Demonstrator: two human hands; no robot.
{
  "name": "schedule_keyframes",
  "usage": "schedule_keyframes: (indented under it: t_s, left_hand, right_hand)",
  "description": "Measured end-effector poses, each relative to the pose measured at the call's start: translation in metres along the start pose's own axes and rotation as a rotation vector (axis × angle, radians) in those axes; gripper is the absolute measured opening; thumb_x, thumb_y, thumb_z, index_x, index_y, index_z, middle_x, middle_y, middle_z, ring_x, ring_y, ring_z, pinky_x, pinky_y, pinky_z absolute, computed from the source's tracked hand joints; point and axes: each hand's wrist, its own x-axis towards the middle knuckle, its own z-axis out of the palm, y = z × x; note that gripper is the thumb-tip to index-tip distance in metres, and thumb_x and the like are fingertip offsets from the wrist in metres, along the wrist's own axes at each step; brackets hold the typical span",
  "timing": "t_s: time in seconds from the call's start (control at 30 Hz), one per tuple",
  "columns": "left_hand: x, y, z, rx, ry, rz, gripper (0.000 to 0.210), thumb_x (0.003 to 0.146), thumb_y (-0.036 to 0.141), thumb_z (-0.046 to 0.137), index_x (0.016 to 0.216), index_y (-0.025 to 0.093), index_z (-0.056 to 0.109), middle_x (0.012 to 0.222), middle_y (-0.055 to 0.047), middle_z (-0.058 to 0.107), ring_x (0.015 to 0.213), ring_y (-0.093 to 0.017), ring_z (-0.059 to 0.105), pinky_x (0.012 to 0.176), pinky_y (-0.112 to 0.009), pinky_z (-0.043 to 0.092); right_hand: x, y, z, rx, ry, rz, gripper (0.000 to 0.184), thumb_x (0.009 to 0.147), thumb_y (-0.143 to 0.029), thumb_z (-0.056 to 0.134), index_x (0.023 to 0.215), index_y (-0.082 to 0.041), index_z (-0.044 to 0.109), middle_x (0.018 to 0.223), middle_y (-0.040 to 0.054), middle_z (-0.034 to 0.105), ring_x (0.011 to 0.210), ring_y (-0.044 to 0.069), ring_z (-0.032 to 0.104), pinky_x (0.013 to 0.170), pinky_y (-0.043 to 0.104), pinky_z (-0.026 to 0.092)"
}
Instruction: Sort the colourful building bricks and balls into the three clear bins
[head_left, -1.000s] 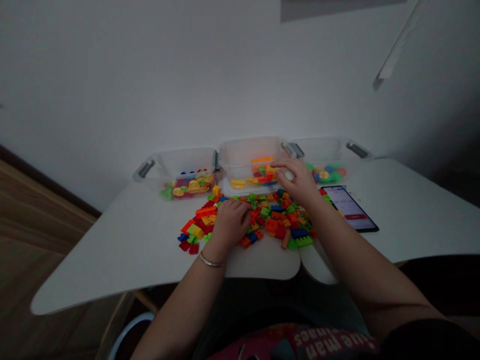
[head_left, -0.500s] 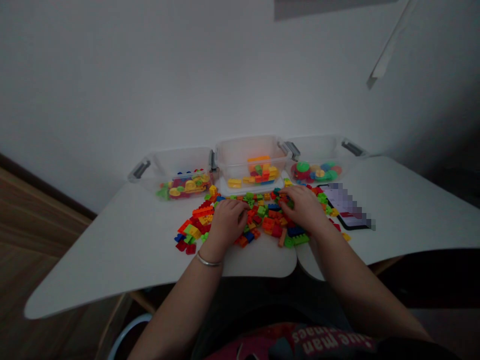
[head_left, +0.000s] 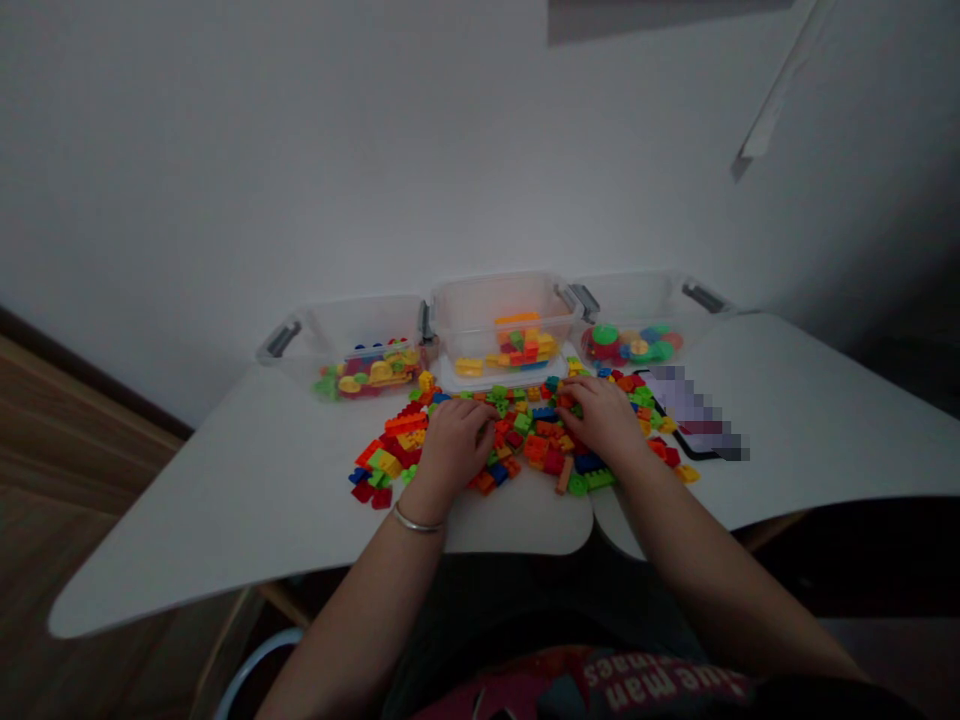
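A heap of small plastic toy building bricks (head_left: 536,448) in red, orange, yellow, green and blue is spread over the white table. My left hand (head_left: 459,438), with a silver bangle at its wrist, rests on the left part of the heap. Its fingers are bent and its thumb stands apart, with nothing seen between them; the palm side is hidden. My right hand (head_left: 600,415) reaches into the right part of the heap, finger and thumb closed about a small orange brick (head_left: 567,399). The hand partly covers that brick.
Behind the heap stand three clear plastic boxes: the left box (head_left: 367,318), middle box (head_left: 469,300) and right box (head_left: 637,290), each with coloured pieces inside. A phone (head_left: 679,405) lies right of the heap. The table's (head_left: 225,500) front edge has a gap near the middle.
My right hand has shifted slightly left, its finger and thumb now about an orange brick. More bricks show to the right of it. My left hand has not visibly moved.
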Motion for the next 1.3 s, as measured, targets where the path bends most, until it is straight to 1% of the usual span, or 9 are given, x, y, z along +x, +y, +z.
schedule_keyframes:
  t_s: [0.23,0.37,0.5,0.57,0.67,0.77,1.0,1.2,1.3]
  left_hand:
    - [0.000,0.000,-0.001,-0.012,0.008,0.001,0.014,0.090,0.020,0.052,0.092,0.020,0.066,0.090,-0.006,0.070,0.088,-0.023,0.061,0.081,-0.039,0.046]
    - [0.000,0.001,-0.001,-0.004,0.000,0.002,0.014,0.090,0.020,0.052,0.091,0.021,0.066,0.090,-0.006,0.070,0.088,-0.023,0.061,0.081,-0.038,0.046]
    - [0.000,0.002,-0.001,0.002,0.000,0.000,0.014,0.090,0.020,0.052,0.091,0.020,0.066,0.089,-0.006,0.070,0.087,-0.023,0.061,0.080,-0.038,0.045]
    - [0.000,0.001,0.000,0.002,-0.004,0.001,0.014,0.090,0.019,0.052,0.091,0.019,0.067,0.089,-0.006,0.070,0.087,-0.023,0.061,0.081,-0.038,0.045]
    - [-0.001,0.000,0.000,0.004,-0.010,0.002,0.014,0.090,0.019,0.053,0.092,0.019,0.067,0.089,-0.006,0.070,0.087,-0.023,0.061,0.080,-0.039,0.046]
    - [-0.002,-0.001,0.000,0.007,-0.003,0.004,0.014,0.089,0.018,0.054,0.093,0.019,0.067,0.090,-0.006,0.070,0.088,-0.023,0.061,0.082,-0.039,0.046]
    - [-0.002,-0.002,-0.002,0.002,0.007,0.014,0.013,0.089,0.019,0.054,0.091,0.019,0.067,0.087,-0.006,0.069,0.085,-0.023,0.061,0.079,-0.038,0.046]
    - [-0.003,-0.003,-0.003,-0.005,0.015,0.008,0.013,0.088,0.018,0.055,0.091,0.019,0.067,0.087,-0.006,0.070,0.085,-0.023,0.061,0.079,-0.038,0.046]
    - [-0.003,-0.003,-0.004,-0.013,0.007,0.003,0.013,0.089,0.018,0.055,0.091,0.019,0.067,0.088,-0.006,0.070,0.085,-0.023,0.061,0.080,-0.038,0.046]
  right_hand:
    - [0.001,0.001,0.000,0.088,0.046,0.035,0.020,0.085,-0.027,0.063,0.102,-0.021,0.069,0.107,0.0116,0.072,0.101,0.031,0.065,0.089,0.047,0.049]
    - [0.001,-0.001,0.002,0.214,0.104,0.061,0.023,0.087,-0.028,0.058,0.106,-0.021,0.069,0.105,0.0116,0.073,0.100,0.030,0.066,0.090,0.049,0.050]
    - [0.004,-0.003,0.000,0.444,0.265,0.161,0.025,0.085,-0.028,0.058,0.107,-0.021,0.068,0.108,0.0111,0.071,0.094,0.026,0.067,0.086,0.046,0.054]
    - [0.009,-0.003,-0.003,0.519,0.362,0.193,0.024,0.084,-0.027,0.058,0.106,-0.023,0.069,0.109,0.0099,0.070,0.096,0.025,0.066,0.086,0.046,0.055]
    - [0.020,-0.004,-0.010,0.590,0.495,0.163,0.022,0.085,-0.025,0.057,0.103,-0.024,0.069,0.113,0.0088,0.067,0.108,0.024,0.062,0.086,0.043,0.056]
    - [0.036,-0.004,-0.020,0.582,0.556,0.108,0.019,0.085,-0.021,0.056,0.097,-0.025,0.071,0.112,0.0074,0.067,0.108,0.023,0.061,0.088,0.042,0.056]
    - [0.087,-0.006,-0.035,0.495,0.548,-0.019,0.027,0.083,-0.016,0.055,0.100,-0.025,0.073,0.108,0.0074,0.068,0.104,0.022,0.062,0.089,0.041,0.055]
    - [0.114,-0.023,-0.020,0.369,0.426,-0.059,0.035,0.084,-0.014,0.048,0.109,-0.020,0.072,0.115,0.0112,0.067,0.111,0.024,0.061,0.101,0.044,0.047]
    - [0.117,-0.034,-0.014,0.290,0.295,-0.062,0.037,0.086,-0.017,0.048,0.115,-0.015,0.070,0.121,0.0136,0.066,0.115,0.026,0.059,0.103,0.044,0.045]
